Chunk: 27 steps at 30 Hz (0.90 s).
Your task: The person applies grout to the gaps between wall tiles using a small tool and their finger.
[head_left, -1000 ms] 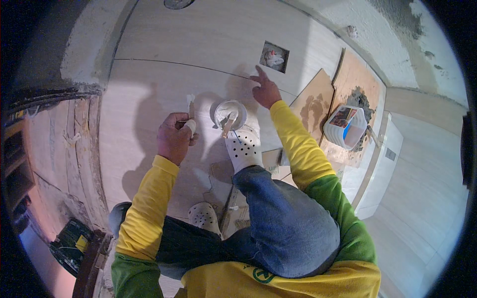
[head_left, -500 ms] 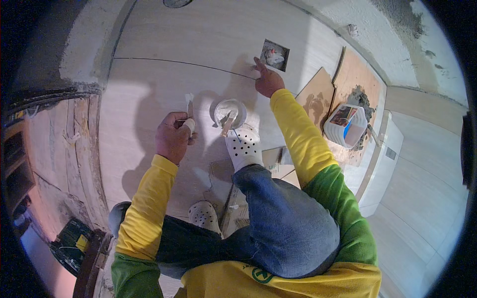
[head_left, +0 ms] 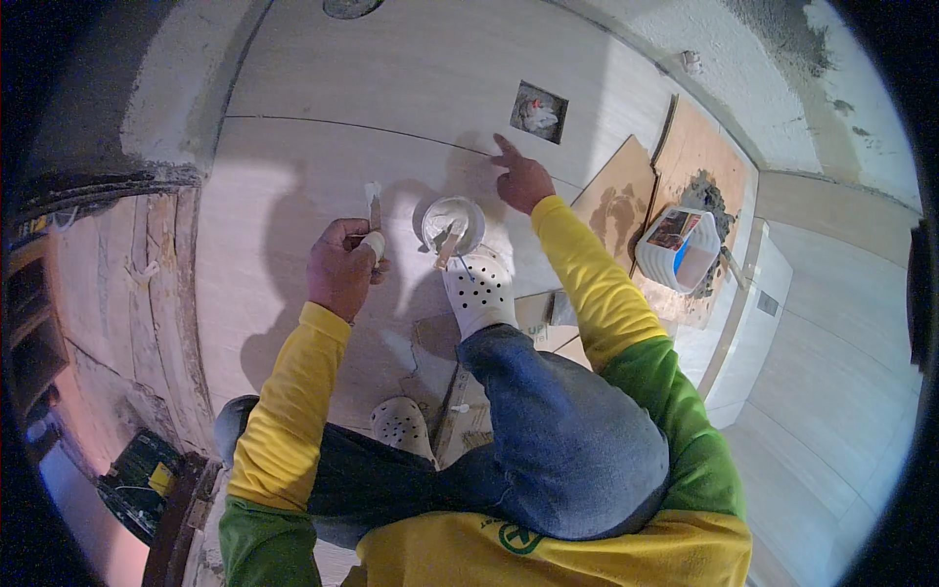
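Observation:
My left hand is closed around a narrow putty knife with white paste on its upward tip. A white wrap shows on one of that hand's fingers. My right hand reaches out over the wall tile, index finger extended near the dark joint line and other fingers partly curled; nothing is in it. Between my hands stands a small round tub of white paste, with a flat stick leaning in it. My white clog is right beside the tub.
A square cutout with a pale plug of material lies beyond my right hand. At right, a white plastic container sits on a plywood board smeared with grey mortar. Cardboard lies by my foot. A round drain shows at the far edge.
My right hand has drawn slightly left and toward me, away from the square cutout. My left hand stays in place with the putty knife.

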Available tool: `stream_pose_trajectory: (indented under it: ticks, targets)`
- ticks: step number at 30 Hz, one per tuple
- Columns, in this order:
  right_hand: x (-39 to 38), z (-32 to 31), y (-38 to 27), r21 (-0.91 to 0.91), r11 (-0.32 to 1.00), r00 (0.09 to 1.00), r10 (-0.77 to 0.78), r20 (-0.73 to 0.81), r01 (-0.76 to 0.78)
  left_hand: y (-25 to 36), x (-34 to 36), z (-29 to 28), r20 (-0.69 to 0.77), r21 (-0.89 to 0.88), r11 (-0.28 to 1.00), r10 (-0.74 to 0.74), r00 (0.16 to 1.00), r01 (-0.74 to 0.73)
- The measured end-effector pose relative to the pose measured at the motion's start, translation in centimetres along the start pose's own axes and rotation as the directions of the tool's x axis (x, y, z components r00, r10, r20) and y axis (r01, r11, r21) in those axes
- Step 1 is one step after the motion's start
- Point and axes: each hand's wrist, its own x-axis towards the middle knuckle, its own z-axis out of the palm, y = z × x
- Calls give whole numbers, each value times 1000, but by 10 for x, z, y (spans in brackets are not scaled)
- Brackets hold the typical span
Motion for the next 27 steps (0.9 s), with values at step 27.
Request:
stream_pose_trajectory:
  ticks: [27]
  targets:
    - [-23,-34,-32,246,968,955,24,-295,52,-11,3,-6,-14,1,1000,15,1000,-15]
